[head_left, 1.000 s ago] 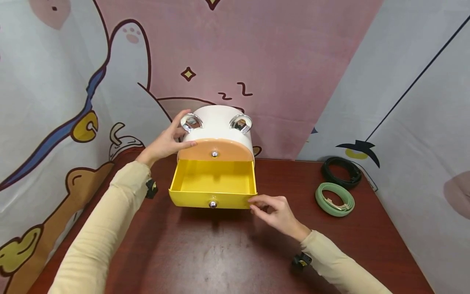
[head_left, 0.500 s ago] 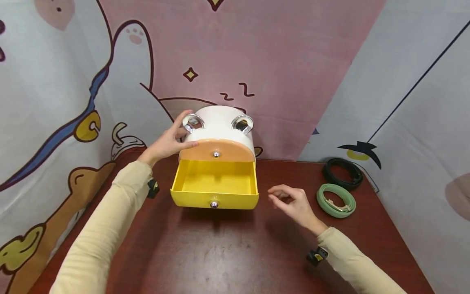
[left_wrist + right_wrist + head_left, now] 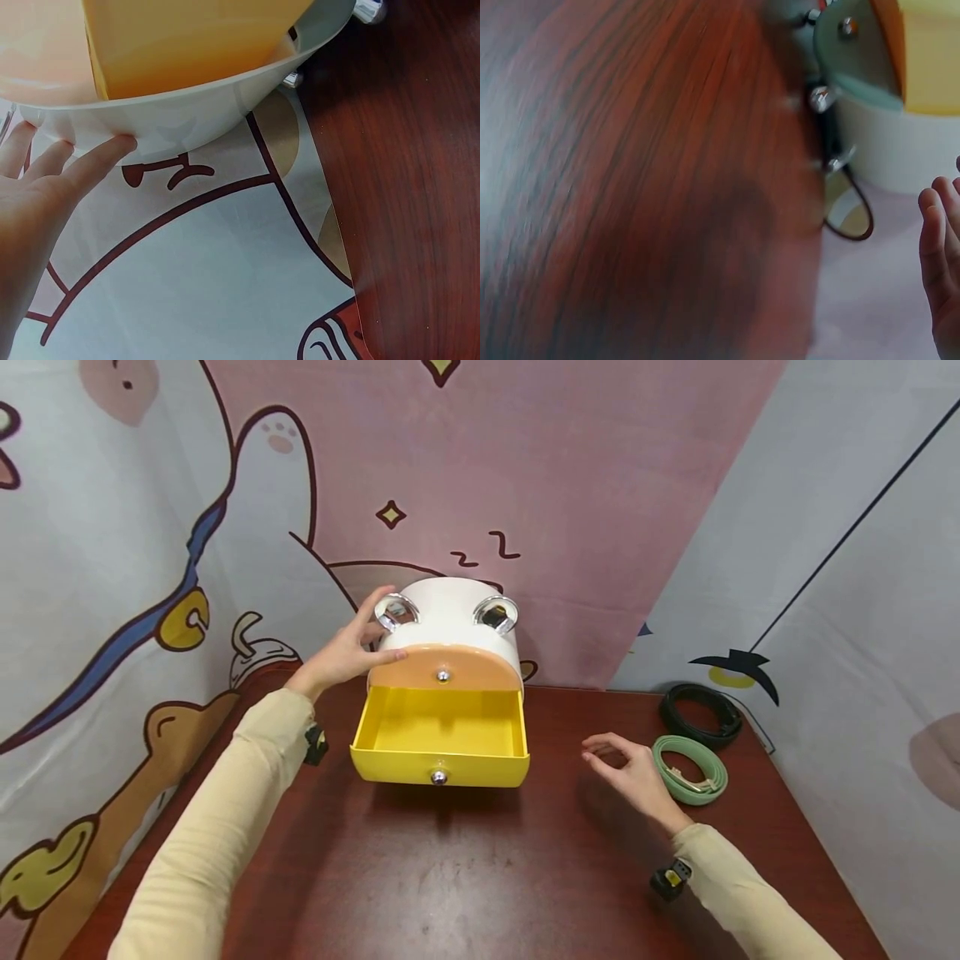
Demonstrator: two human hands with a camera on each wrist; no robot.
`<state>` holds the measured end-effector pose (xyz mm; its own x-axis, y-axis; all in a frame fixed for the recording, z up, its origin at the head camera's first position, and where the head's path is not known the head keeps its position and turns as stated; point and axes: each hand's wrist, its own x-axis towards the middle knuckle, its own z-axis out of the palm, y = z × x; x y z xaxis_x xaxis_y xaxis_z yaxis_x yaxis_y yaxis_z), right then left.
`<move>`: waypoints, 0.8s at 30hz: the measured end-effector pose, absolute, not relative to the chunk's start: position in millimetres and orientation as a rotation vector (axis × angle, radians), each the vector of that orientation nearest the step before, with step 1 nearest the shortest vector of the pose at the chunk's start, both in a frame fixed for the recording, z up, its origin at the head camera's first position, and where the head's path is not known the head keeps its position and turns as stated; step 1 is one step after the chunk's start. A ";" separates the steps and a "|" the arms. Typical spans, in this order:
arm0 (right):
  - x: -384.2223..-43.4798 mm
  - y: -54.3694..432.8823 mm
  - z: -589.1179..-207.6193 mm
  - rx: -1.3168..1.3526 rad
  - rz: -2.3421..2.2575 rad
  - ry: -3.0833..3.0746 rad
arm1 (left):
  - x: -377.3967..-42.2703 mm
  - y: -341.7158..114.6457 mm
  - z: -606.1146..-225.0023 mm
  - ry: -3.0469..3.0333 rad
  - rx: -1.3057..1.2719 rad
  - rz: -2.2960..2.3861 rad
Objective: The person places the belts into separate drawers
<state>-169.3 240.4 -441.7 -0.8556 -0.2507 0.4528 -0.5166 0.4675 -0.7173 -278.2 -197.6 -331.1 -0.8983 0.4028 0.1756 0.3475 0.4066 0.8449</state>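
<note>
Cabinet: white shell [image 3: 448, 610] on the table [image 3: 352, 877], near its far edge, left of middle; upright, front toward the near edge.
Ring eyes: two silver ones on the shell, one at left [image 3: 397, 612], one at right [image 3: 496, 613].
Peach drawer [image 3: 480, 673]: upper, rounded front, pushed in; silver knob [image 3: 443, 676] at its centre.
Yellow drawer [image 3: 480, 771]: lower, pulled well out toward the table's near edge, yellow floor showing; silver knob [image 3: 438, 777] mid-front.
Left hand [image 3: 348, 647]: on the cabinet's left side, thumb on the edge of the peach front, fingers extended behind the left ring eye. Left wrist view: fingertips on the shell's side. Bracing contact, fingers not wrapped round it.
Right hand [image 3: 633, 772]: above the table between yellow drawer and green belt, well apart from the drawer. Fingers relaxed, thumb and index apart, holding nothing.
Green belt [image 3: 684, 796]: coiled near the table's right edge, just beside the right hand; gold buckle [image 3: 703, 786] inside the coil.
Black belt [image 3: 667, 714]: coiled at the far right corner, just behind the green one.
Sleeves: cream, both arms; small black device at each wrist, left [image 3: 316, 745], right [image 3: 671, 879].
Backdrop: cartoon-print cloth [image 3: 585, 527] behind the table's far edge.
</note>
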 end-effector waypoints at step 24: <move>-196.0 333.8 -478.1 0.365 1.042 -2.717 | -258.2 -189.4 -306.6 2.591 0.718 1.476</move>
<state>-196.0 333.8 -478.1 -0.9477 -0.1544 0.2793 -0.3015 0.7198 -0.6252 -258.2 -189.4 -306.6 -0.8878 0.4305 0.1627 0.3595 0.4280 0.8292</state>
